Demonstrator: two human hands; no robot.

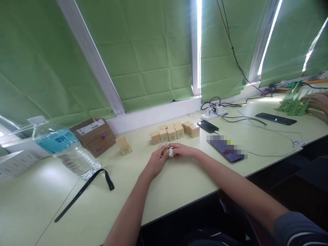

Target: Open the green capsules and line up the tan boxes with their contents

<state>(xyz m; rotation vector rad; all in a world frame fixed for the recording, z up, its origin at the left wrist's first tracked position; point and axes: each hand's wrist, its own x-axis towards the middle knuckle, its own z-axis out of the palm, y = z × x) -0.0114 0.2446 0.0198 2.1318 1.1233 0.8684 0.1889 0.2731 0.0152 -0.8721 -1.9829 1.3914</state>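
My left hand [156,160] and my right hand [183,150] meet over the middle of the table, both closed at the fingertips. Between them is a small round white thing [171,153] with an olive-yellow part against its left side. Its exact kind is too small to make out. Clear, crinkled-looking material lies just behind the fingers. Beyond the hands stands a cluster of small cardboard boxes [172,134] with greenish labels. Another small box [123,146], its flap raised, stands apart to the left.
At left are a large water bottle [69,150], a brown carton [96,138] and a black strap [85,188]. A phone [208,126], a tablet-like device [227,149], a power strip [214,114] and cables lie right. Farther right, another person's hand [319,102] touches green spiky pieces [293,104] near another phone [276,119].
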